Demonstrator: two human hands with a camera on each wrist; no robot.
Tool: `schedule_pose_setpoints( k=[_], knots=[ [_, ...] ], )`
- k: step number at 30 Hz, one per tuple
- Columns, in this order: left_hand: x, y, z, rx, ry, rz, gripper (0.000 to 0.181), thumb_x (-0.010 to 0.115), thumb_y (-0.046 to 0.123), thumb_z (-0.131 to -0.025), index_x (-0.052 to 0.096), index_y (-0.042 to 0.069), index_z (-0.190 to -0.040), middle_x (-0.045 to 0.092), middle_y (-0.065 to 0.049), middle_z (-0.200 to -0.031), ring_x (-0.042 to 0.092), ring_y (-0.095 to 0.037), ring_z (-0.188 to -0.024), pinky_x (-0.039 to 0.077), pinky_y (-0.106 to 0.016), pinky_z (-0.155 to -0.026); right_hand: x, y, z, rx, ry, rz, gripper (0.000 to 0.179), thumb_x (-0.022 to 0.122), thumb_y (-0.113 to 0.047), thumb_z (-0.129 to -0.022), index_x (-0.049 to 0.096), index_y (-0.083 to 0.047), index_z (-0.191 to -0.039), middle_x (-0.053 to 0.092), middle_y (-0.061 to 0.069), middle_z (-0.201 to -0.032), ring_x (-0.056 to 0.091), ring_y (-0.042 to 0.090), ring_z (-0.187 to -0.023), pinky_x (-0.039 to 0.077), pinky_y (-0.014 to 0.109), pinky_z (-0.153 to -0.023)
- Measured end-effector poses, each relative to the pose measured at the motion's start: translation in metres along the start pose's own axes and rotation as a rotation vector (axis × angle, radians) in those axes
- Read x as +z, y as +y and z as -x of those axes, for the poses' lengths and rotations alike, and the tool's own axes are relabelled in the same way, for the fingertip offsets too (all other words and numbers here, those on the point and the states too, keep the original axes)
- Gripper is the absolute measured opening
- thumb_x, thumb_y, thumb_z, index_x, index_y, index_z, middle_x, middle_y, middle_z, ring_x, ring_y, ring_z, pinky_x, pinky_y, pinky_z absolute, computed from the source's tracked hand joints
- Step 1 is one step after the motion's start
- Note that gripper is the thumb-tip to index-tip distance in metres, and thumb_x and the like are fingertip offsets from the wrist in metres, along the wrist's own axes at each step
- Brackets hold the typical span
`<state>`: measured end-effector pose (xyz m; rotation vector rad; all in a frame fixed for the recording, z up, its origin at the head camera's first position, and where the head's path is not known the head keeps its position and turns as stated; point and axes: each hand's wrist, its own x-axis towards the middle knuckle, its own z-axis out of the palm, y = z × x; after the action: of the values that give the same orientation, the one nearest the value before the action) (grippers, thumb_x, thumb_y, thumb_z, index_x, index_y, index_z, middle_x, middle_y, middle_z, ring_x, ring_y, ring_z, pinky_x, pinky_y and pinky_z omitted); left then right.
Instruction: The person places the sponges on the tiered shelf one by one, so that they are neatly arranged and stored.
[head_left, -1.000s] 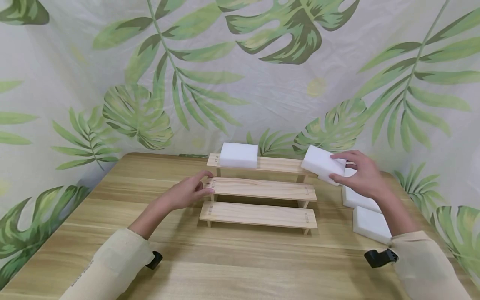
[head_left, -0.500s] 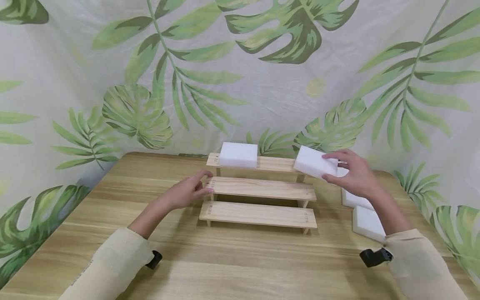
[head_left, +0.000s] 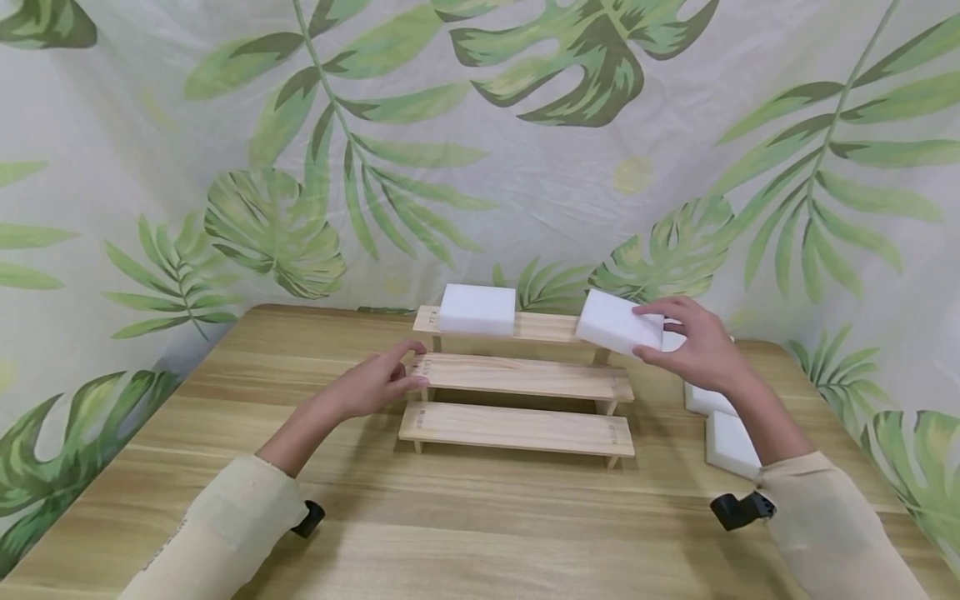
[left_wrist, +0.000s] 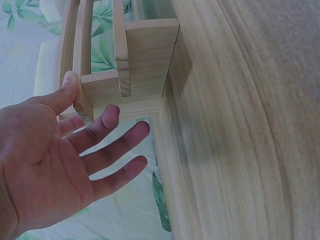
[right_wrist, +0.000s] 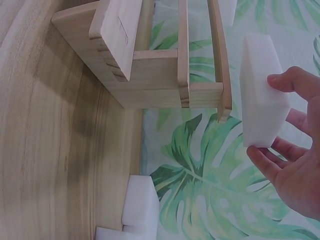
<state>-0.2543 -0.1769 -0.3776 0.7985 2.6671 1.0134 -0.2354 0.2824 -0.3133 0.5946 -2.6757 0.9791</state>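
Note:
A three-tier wooden display stand (head_left: 517, 377) rests on the table. My left hand (head_left: 372, 386) holds the left end of its middle board, thumb at the front edge and index finger at the back; in the left wrist view the other fingers (left_wrist: 122, 147) spread loosely below. My right hand (head_left: 699, 346) pinches a white foam block (head_left: 613, 320) between thumb and fingers. That block is tilted over the right end of the top board; the right wrist view shows a gap between the block (right_wrist: 260, 90) and board. Another white foam block (head_left: 477, 308) sits on the top board's left part.
More white foam blocks (head_left: 729, 444) lie on the table right of the stand, partly hidden by my right hand and forearm. Behind the wooden table (head_left: 480, 525) hangs a leaf-patterned cloth (head_left: 555, 208).
My right hand has carried its foam block leftward, from beyond the top board's right end to over that end. My left hand and the stand have stayed in place.

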Motion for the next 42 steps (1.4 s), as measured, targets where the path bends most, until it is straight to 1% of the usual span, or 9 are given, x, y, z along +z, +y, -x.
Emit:
schedule_pose_setpoints(
  k=[8,16,21,31,37,42],
  knots=[
    [-0.001,0.001,0.001,-0.017,-0.012,0.009,0.050,0.059,0.028,-0.108,0.041,0.002,-0.147,0.041,0.002,-0.063,0.038,-0.014,-0.058,0.035,-0.030,-0.056,0.002,-0.004,-0.002,0.008,-0.008,-0.010,0.047,0.082,-0.009,-0.088,0.066,0.003,-0.130,0.056,0.025,-0.134,0.052,0.043,-0.125,0.048,0.059,-0.102],
    [-0.001,0.002,0.000,-0.013,-0.005,0.007,0.051,0.059,0.027,-0.108,0.043,0.001,-0.148,0.044,0.001,-0.066,0.039,-0.014,-0.060,0.036,-0.030,-0.057,0.004,-0.005,-0.005,0.010,-0.011,-0.021,0.047,0.082,-0.010,-0.089,0.065,0.002,-0.132,0.056,0.024,-0.134,0.052,0.042,-0.126,0.047,0.058,-0.104],
    [-0.001,0.002,0.000,-0.009,-0.006,0.012,0.051,0.059,0.027,-0.108,0.043,0.000,-0.148,0.043,0.001,-0.066,0.038,-0.014,-0.060,0.036,-0.029,-0.057,0.005,-0.005,-0.006,0.003,-0.009,-0.023,0.047,0.082,-0.009,-0.089,0.065,0.003,-0.131,0.056,0.024,-0.133,0.052,0.042,-0.125,0.047,0.059,-0.104],
    [-0.002,0.006,0.002,-0.042,-0.015,0.006,0.051,0.060,0.029,-0.108,0.043,0.002,-0.148,0.047,-0.001,-0.068,0.039,-0.015,-0.060,0.036,-0.030,-0.057,0.010,-0.008,-0.013,-0.015,-0.021,-0.057,0.046,0.082,-0.007,-0.088,0.066,0.003,-0.130,0.056,0.024,-0.131,0.052,0.041,-0.123,0.046,0.057,-0.106],
    [-0.002,0.005,0.002,-0.039,-0.014,0.003,0.051,0.060,0.029,-0.108,0.044,0.002,-0.148,0.048,-0.001,-0.068,0.040,-0.015,-0.060,0.036,-0.030,-0.057,0.016,-0.008,-0.019,-0.044,-0.031,-0.074,0.045,0.081,-0.004,-0.089,0.066,0.005,-0.129,0.056,0.026,-0.133,0.052,0.044,-0.126,0.045,0.058,-0.106],
    [-0.002,0.003,0.001,-0.035,-0.015,0.004,0.051,0.059,0.030,-0.108,0.043,0.002,-0.148,0.048,-0.001,-0.068,0.040,-0.015,-0.060,0.036,-0.030,-0.056,0.024,-0.007,-0.027,-0.058,-0.054,-0.093,0.044,0.080,0.000,-0.088,0.066,0.006,-0.130,0.054,0.027,-0.138,0.050,0.046,-0.129,0.044,0.061,-0.107]
  ],
)
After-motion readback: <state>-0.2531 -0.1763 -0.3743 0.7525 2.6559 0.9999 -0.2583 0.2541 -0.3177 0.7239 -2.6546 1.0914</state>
